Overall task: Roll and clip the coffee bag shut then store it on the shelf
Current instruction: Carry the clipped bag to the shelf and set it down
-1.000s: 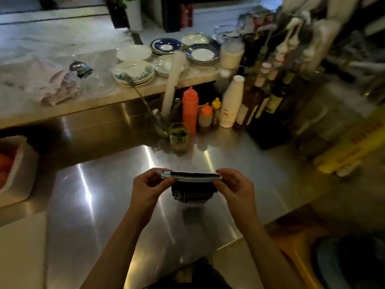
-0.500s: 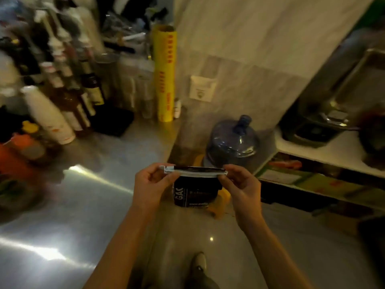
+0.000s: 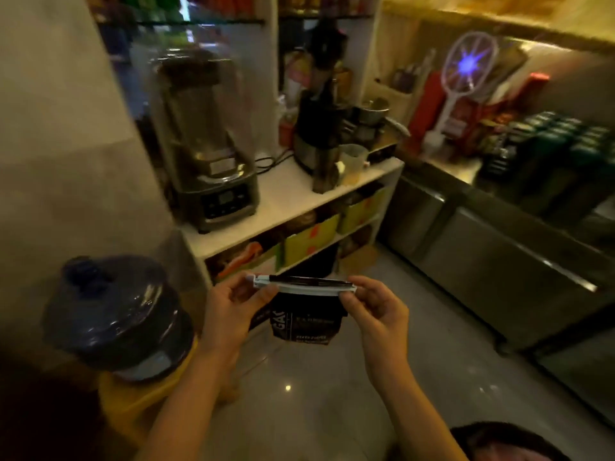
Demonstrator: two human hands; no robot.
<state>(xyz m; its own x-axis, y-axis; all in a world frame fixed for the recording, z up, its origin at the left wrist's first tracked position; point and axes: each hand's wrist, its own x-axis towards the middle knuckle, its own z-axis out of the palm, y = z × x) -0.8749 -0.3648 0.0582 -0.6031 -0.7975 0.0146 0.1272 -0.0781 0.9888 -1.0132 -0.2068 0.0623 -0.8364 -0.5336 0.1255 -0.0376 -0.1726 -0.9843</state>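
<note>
A small black coffee bag [image 3: 306, 324] with white lettering hangs in the air in front of me, its rolled top held in a long white clip [image 3: 304, 287]. My left hand [image 3: 233, 304] pinches the clip's left end and my right hand [image 3: 376, 307] pinches its right end. Behind the bag stands a white shelf unit [image 3: 283, 197] with a top surface and lower shelves that hold yellow packets.
A blender [image 3: 209, 144] and a dark juicer [image 3: 319, 128] stand on the shelf unit's top. A blue water jug [image 3: 113, 314] sits on a yellow stand at the left. Steel counter cabinets [image 3: 499, 254] run along the right. The tiled floor [image 3: 332, 394] lies below.
My view has swung to the right, from the steel worktop past the water jug to the white shelf unit. Both hands keep the same hold on the clipped bag.
</note>
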